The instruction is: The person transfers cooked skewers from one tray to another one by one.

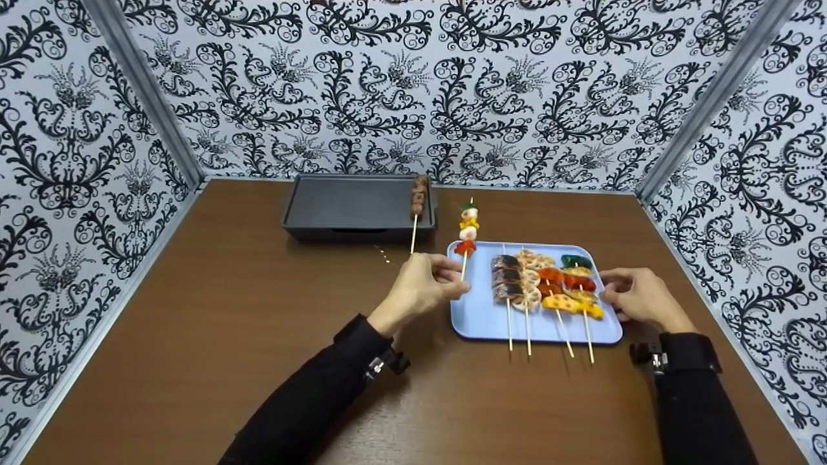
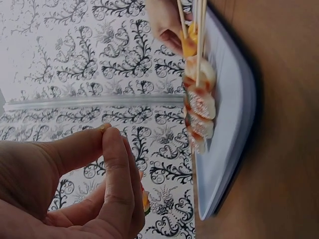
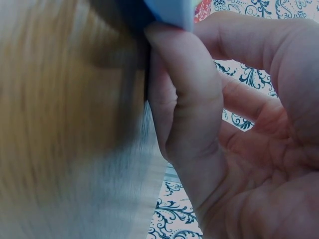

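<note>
My left hand (image 1: 417, 287) pinches the bare stick of a skewer (image 1: 468, 234) threaded with red, white, yellow and green pieces. It is held upright at the left rim of a light blue tray (image 1: 475, 320). In the left wrist view, thumb and fingertips (image 2: 110, 137) meet, and the fingers mostly hide the skewer. The right hand (image 1: 643, 297) grips the tray's right edge; the right wrist view shows fingers (image 3: 192, 74) at its rim. On the tray lie a dark-skinned fish skewer (image 1: 506, 279), a lotus root skewer (image 1: 531, 297) and vegetable skewers (image 1: 578, 281), sticks pointing toward me.
A dark grey grill plate (image 1: 352, 203) stands at the back of the brown wooden table (image 1: 245, 323). A meatball skewer (image 1: 418, 197) lies on its right end, its stick reaching over the front edge toward my left hand. Patterned panels (image 1: 400, 84) enclose the table's back and sides.
</note>
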Demonstrator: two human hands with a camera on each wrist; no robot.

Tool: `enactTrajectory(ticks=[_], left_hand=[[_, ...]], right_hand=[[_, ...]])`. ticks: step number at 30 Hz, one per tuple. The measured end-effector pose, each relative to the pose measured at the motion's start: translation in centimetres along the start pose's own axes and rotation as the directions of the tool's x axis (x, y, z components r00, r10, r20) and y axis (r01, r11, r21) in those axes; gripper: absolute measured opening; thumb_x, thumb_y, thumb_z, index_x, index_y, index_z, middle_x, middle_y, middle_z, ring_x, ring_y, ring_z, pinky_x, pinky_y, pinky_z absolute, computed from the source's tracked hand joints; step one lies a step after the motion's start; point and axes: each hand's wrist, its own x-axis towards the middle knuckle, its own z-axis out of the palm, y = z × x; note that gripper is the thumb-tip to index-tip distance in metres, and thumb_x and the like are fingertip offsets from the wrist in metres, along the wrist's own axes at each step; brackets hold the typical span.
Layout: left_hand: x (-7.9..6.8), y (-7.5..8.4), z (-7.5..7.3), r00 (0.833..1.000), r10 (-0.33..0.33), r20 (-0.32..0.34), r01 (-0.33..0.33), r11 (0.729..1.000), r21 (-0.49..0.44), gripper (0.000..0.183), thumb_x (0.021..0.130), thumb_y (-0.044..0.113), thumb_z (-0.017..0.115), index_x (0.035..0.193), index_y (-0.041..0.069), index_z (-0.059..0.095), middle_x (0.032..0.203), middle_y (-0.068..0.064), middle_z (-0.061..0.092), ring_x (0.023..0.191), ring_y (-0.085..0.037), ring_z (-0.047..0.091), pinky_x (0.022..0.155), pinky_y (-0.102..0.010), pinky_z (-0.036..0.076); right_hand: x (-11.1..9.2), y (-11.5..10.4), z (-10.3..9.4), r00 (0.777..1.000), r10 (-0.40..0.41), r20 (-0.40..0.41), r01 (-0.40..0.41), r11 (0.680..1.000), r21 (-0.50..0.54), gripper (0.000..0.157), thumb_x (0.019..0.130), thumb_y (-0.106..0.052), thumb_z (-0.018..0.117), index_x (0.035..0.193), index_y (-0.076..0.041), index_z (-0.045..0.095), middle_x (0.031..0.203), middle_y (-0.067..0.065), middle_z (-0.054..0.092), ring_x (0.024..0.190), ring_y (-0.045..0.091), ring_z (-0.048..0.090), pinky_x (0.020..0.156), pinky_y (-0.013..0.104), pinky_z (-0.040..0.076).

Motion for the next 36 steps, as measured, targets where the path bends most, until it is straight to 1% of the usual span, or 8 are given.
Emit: enactTrajectory(ticks=[8, 13, 19, 23, 28, 31, 36], left_hand=[[-0.3, -0.6, 1.3, 0.999, -0.024, 0.022, 0.024, 1.0, 0.001, 0.036, 0.091, 0.005, 0.097, 0.123, -0.004, 0.085, 0.098, -0.009, 0.088, 0.079, -0.005, 0.074, 0.074, -0.017, 0.063], [-0.5, -0.8, 2.0, 0.998, -0.044, 0.052, 0.044, 0.999, -0.003, 0.036, 0.092, 0.004, 0.097, 0.124, -0.006, 0.084, 0.1, -0.013, 0.089, 0.074, -0.003, 0.074, 0.073, -0.017, 0.065], [-0.8, -1.2, 2.7, 0.996, -0.045, 0.071, 0.046, 0.999, -0.008, 0.037, 0.091, 0.002, 0.098, 0.124, -0.008, 0.084, 0.102, -0.016, 0.089, 0.073, -0.004, 0.074, 0.072, -0.018, 0.067], [-1.1, -1.5, 3.3, 0.996, -0.045, 0.074, 0.046, 0.999, -0.006, 0.036, 0.089, 0.0, 0.098, 0.122, -0.007, 0.084, 0.097, -0.013, 0.088, 0.073, -0.004, 0.073, 0.069, -0.017, 0.064], [-1.2, -1.7, 4.1, 0.994, -0.079, 0.072, 0.077, 0.997, 0.029, 0.033, 0.087, 0.001, 0.101, 0.116, -0.001, 0.086, 0.092, -0.007, 0.088, 0.072, -0.004, 0.072, 0.066, -0.015, 0.06], [-1.3, -1.9, 4.5, 0.993, -0.1, 0.062, 0.097, 0.994, 0.048, 0.031, 0.085, 0.002, 0.102, 0.112, 0.002, 0.087, 0.091, -0.007, 0.088, 0.071, -0.004, 0.071, 0.066, -0.015, 0.058], [-1.4, -2.0, 5.2, 0.993, -0.112, 0.039, 0.109, 0.991, 0.077, 0.029, 0.082, 0.004, 0.104, 0.105, 0.003, 0.086, 0.091, -0.008, 0.088, 0.072, -0.004, 0.07, 0.067, -0.014, 0.057]], right_hand=[[0.0, 0.0, 0.1, 1.0, 0.0, -0.002, 0.0, 1.0, 0.002, 0.052, 0.108, -0.007, 0.074, 0.157, 0.01, 0.064, 0.117, 0.021, 0.079, 0.088, 0.017, 0.077, 0.066, 0.032, 0.072], [-0.1, 0.0, 0.1, 1.0, -0.007, -0.003, 0.007, 1.0, 0.03, 0.05, 0.108, -0.007, 0.074, 0.154, 0.011, 0.066, 0.116, 0.021, 0.078, 0.085, 0.014, 0.076, 0.064, 0.031, 0.071], [-0.1, -0.1, 0.1, 1.0, -0.001, 0.003, 0.001, 0.999, 0.043, 0.051, 0.108, -0.007, 0.074, 0.156, 0.011, 0.065, 0.117, 0.023, 0.078, 0.086, 0.016, 0.078, 0.067, 0.032, 0.073], [0.0, -0.2, 0.0, 1.0, 0.002, 0.013, -0.003, 0.999, 0.034, 0.053, 0.109, -0.007, 0.074, 0.157, 0.011, 0.064, 0.118, 0.023, 0.078, 0.086, 0.017, 0.079, 0.068, 0.033, 0.073], [0.0, -0.2, 0.0, 1.0, -0.008, 0.009, 0.007, 1.0, 0.028, 0.052, 0.108, -0.007, 0.075, 0.156, 0.011, 0.065, 0.116, 0.022, 0.078, 0.084, 0.016, 0.078, 0.067, 0.033, 0.073], [-0.1, -0.2, 0.1, 1.0, -0.003, 0.003, 0.003, 0.999, 0.035, 0.052, 0.108, -0.007, 0.075, 0.155, 0.011, 0.065, 0.115, 0.022, 0.078, 0.085, 0.015, 0.078, 0.066, 0.033, 0.073], [-0.1, -0.2, 0.0, 1.0, 0.005, 0.008, -0.005, 0.999, 0.041, 0.052, 0.108, -0.006, 0.073, 0.156, 0.011, 0.064, 0.117, 0.022, 0.078, 0.086, 0.017, 0.078, 0.068, 0.032, 0.073]])
